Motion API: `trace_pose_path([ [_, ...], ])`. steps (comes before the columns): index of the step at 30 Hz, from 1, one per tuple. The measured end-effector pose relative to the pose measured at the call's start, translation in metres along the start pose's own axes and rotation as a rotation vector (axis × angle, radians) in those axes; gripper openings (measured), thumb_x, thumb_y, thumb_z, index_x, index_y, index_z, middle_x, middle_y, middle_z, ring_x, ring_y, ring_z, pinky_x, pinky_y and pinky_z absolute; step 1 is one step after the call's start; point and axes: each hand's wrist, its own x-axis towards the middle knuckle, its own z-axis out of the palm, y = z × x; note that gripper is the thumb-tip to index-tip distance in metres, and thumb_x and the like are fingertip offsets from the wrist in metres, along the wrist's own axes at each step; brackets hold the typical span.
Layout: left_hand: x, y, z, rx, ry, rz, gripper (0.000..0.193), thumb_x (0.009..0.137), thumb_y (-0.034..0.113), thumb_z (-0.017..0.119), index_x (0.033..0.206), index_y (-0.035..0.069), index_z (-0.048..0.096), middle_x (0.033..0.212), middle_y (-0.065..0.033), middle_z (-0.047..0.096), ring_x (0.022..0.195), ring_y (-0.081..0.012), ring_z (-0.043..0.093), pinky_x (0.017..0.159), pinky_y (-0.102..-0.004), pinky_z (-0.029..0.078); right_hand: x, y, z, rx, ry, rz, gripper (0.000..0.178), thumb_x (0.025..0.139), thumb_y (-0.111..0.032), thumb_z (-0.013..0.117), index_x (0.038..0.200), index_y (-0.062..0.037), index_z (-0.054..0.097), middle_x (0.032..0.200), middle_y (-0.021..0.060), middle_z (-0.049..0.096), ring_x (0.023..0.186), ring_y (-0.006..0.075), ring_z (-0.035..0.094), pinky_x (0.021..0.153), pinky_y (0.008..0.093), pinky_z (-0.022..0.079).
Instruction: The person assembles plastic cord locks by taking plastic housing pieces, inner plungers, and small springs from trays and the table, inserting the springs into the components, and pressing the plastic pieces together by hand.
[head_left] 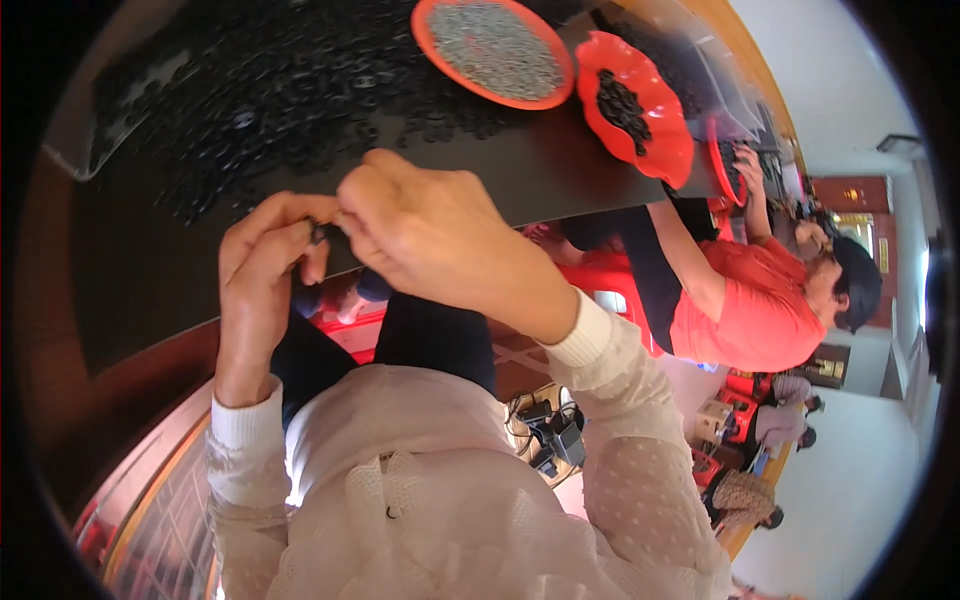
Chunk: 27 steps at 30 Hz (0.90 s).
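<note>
Hands (pixel 265 265) (pixel 430 230), two, meet near three reddish dishes (pixel 422 42) (pixel 660 150) (pixel 716 157) and many black pieces (pixel 300 110).

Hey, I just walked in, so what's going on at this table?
A person holds both hands together over the table's near edge. The left hand pinches a small dark piece; the right hand is closed against its fingertips, its grip hidden. Beyond lie many loose black pieces, an orange plate of small grey bits and a red wavy-edged dish holding dark pieces. To the right sits someone in a red shirt.
</note>
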Motion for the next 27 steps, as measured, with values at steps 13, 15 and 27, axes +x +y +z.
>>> trace_pose_path([
  [13, 0.006, -0.004, -0.007, -0.102, -0.048, 0.045, 0.032, 0.088, 0.021, 0.048, 0.101, -0.007, 0.058, 0.084, -0.009, 0.06, 0.062, -0.0111, 0.046, 0.056, -0.0224, 0.036, -0.004, 0.019, 0.007, -0.026, 0.218, -0.255, 0.011, 0.072, -0.012, 0.062, 0.08, -0.0061, 0.057, 0.076, 0.0068, 0.047, 0.063, 0.0214, 0.058, 0.048, 0.0335, 0.048],
  [15, 0.006, -0.006, -0.006, -0.098, -0.028, 0.053, 0.03, 0.088, 0.021, 0.048, 0.1, -0.006, 0.057, 0.091, -0.0108, 0.061, 0.062, -0.0111, 0.046, 0.057, -0.0225, 0.036, -0.006, 0.019, 0.009, 0.025, 0.224, -0.195, 0.011, 0.074, -0.01, 0.063, 0.081, -0.0057, 0.056, 0.077, 0.0076, 0.048, 0.063, 0.0233, 0.058, 0.049, 0.0347, 0.048],
  [27, 0.001, -0.019, -0.009, 0.024, 0.108, 0.058, 0.01, 0.091, 0.007, 0.048, 0.093, 0.004, 0.058, 0.086, -0.0009, 0.059, 0.061, -0.0036, 0.042, 0.054, -0.0184, 0.033, 0.0, -0.006, 0.038, 0.618, 0.372, 0.094, 0.014, 0.087, -0.004, 0.061, 0.087, -0.0022, 0.047, 0.078, 0.0144, 0.054, 0.067, 0.0362, 0.058, 0.055, 0.0411, 0.046],
])
